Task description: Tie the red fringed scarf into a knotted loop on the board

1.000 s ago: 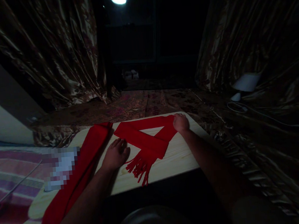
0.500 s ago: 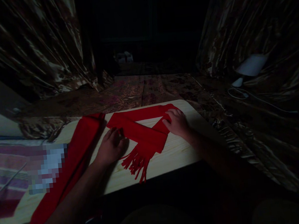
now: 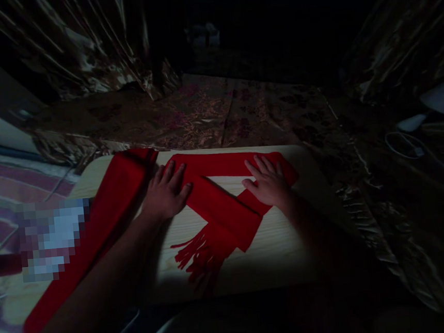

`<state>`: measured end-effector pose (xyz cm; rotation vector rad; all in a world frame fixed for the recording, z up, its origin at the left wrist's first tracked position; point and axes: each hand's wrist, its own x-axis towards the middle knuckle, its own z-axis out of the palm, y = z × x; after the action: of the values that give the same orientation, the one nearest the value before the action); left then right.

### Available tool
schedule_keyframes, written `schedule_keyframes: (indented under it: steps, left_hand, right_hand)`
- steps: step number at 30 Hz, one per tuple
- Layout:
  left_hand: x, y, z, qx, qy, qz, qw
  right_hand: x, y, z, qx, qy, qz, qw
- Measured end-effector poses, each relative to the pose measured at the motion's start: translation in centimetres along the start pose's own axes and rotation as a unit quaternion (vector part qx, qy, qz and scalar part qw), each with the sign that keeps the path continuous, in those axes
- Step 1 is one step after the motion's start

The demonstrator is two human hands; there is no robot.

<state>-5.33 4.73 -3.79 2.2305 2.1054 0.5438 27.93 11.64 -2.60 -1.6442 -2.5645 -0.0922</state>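
A red fringed scarf (image 3: 225, 205) lies folded into a triangle-like loop on a pale wooden table (image 3: 279, 249). Its fringe points toward me. My left hand (image 3: 168, 192) rests with fingers spread on the loop's left corner. On the right side, my right hand (image 3: 268, 180) lies open across the upper band and the crossing strip, fingers stretched. To the left, another long folded red cloth (image 3: 98, 224) runs down the table's left side, partly behind my left forearm.
Patterned brown fabric (image 3: 220, 109) covers the surface beyond the table, with curtains (image 3: 91, 48) hanging behind. A white lamp (image 3: 443, 98) and its cable lie at the right. Striped bedding (image 3: 9, 180) is at the left, beside a blurred-out patch. The room is dim.
My view has tilted down and turned left. Both hands have flattened and spread their fingers on the scarf; the left has moved up onto its left corner.
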Motion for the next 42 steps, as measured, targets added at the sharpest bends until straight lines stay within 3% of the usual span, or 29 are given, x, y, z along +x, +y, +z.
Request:
schedule_keyframes:
  steps: [16,28,42]
  left_hand:
    - [0.0,1.8,-1.9,0.052,-0.057,-0.052,0.996]
    - [-0.1,1.5,-1.8,0.01,-0.045,-0.049,0.998]
    - [-0.1,0.3,-1.2,-0.024,-0.036,-0.033,0.999]
  right_hand:
    - [0.1,0.5,0.3,-0.029,-0.012,-0.021,0.999]
    - [0.3,0.5,0.8,-0.003,0.042,-0.023,0.999]
    - [0.3,-0.5,0.1,0.015,0.022,0.013,1.0]
